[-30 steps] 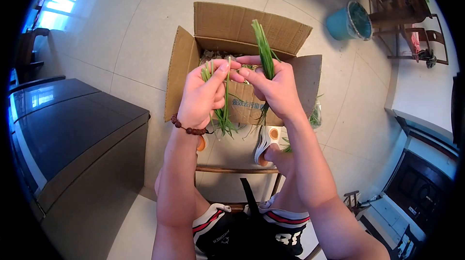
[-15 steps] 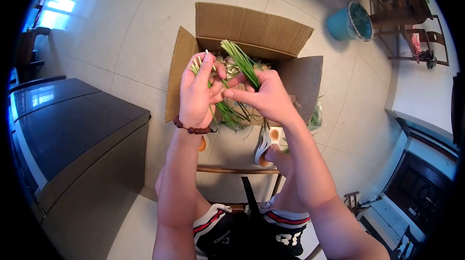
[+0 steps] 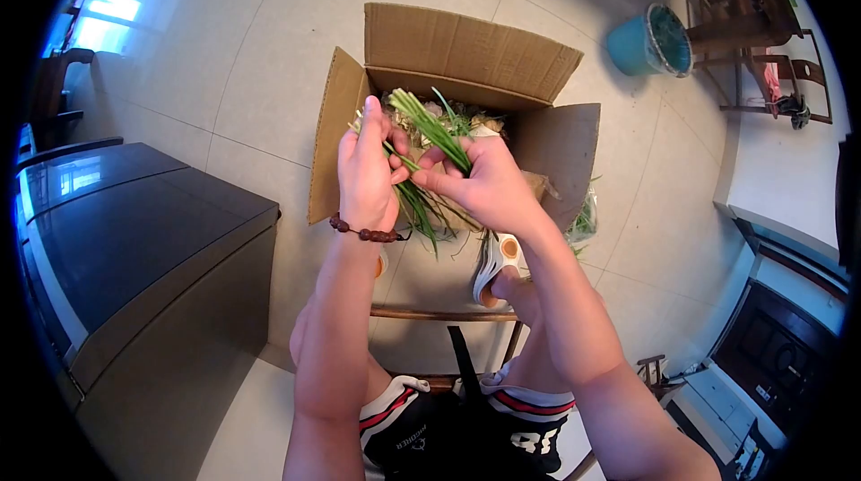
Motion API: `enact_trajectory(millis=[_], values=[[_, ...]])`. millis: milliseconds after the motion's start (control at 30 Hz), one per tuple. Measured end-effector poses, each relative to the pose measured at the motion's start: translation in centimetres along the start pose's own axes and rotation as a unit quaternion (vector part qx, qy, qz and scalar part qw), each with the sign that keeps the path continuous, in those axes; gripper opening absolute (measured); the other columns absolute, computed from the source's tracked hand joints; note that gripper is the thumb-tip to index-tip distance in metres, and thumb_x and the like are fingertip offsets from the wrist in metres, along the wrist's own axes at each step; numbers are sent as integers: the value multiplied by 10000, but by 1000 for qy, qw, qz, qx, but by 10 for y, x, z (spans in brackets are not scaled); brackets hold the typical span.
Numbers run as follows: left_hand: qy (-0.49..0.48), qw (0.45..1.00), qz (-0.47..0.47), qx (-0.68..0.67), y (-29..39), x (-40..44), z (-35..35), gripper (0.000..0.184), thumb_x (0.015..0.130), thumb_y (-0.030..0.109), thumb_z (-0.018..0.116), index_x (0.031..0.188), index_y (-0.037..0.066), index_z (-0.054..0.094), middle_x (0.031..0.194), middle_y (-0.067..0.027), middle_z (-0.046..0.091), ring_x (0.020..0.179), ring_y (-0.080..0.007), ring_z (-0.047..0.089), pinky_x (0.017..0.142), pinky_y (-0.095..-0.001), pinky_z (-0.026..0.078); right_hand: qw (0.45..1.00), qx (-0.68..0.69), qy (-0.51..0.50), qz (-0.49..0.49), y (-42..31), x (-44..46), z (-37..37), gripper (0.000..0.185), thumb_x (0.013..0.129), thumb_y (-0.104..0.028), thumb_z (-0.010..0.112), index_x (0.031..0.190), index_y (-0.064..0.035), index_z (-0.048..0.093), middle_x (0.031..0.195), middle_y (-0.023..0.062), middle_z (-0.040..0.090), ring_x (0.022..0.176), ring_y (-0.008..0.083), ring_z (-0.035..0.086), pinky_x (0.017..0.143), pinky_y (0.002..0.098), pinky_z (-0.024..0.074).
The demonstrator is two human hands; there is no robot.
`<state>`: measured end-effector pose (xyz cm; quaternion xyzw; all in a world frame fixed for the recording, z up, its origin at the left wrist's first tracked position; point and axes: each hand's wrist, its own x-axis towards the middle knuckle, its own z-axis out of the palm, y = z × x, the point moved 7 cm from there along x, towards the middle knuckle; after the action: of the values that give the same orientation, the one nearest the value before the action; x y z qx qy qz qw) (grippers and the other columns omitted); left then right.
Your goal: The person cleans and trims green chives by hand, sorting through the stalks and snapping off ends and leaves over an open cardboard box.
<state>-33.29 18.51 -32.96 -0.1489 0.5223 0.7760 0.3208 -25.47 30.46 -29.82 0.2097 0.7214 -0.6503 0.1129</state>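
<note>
Over the open cardboard box [image 3: 471, 43], my left hand [image 3: 366, 172] is closed around a bunch of green chives, whose pale ends show above the fingers and whose leaves [image 3: 420, 205] trail below. Beads circle that wrist. My right hand [image 3: 482, 178] grips a second bunch of chives [image 3: 432, 128], cut ends pointing up and left. Its thumb and forefinger pinch a stalk near the left fingers. The two hands almost meet. Inside the box lie pale, dry-looking scraps and some green leaves, partly hidden by my hands.
A teal bucket [image 3: 639, 43] with a bag liner stands at the back right beside wooden furniture. On the left is a dark, glossy cabinet [image 3: 170, 257]. A clear bag with greens [image 3: 585, 216] lies right of the box. My sandalled foot [image 3: 498, 268] is near the box's front.
The right hand's bunch has shifted down and left, closer to my left hand. My left hand has turned, with its fingers now more upright and covering more of its stalk ends.
</note>
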Motion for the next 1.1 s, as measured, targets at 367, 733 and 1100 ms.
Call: enact_trajectory(millis=[367, 733, 1100], values=[[-34, 999, 18, -8, 15, -2, 0, 410, 1029, 422, 557, 757, 136, 446, 642, 64, 353, 476, -43, 358, 439, -220, 284, 998, -7, 16, -60, 4, 2, -3, 306, 932, -279, 703, 946, 26, 684, 626, 34, 541, 599, 86, 443, 549, 308, 405], [-30, 995, 73, 65, 13, -8, 11, 115, 957, 166, 704, 919, 98, 618, 721, 66, 535, 466, 26, 304, 417, -188, 198, 988, -81, 95, -96, -2, 1, -14, 345, 943, -300, 671, 882, 36, 622, 585, 160, 531, 515, 194, 432, 518, 371, 409], [-41, 994, 73, 76, 17, -9, 14, 217, 934, 176, 731, 1088, 24, 719, 786, 58, 648, 486, 25, 366, 426, -193, 246, 992, 66, 63, -82, -3, -1, -17, 305, 1000, -260, 594, 1076, 27, 664, 842, 84, 689, 776, 129, 579, 733, 320, 482]])
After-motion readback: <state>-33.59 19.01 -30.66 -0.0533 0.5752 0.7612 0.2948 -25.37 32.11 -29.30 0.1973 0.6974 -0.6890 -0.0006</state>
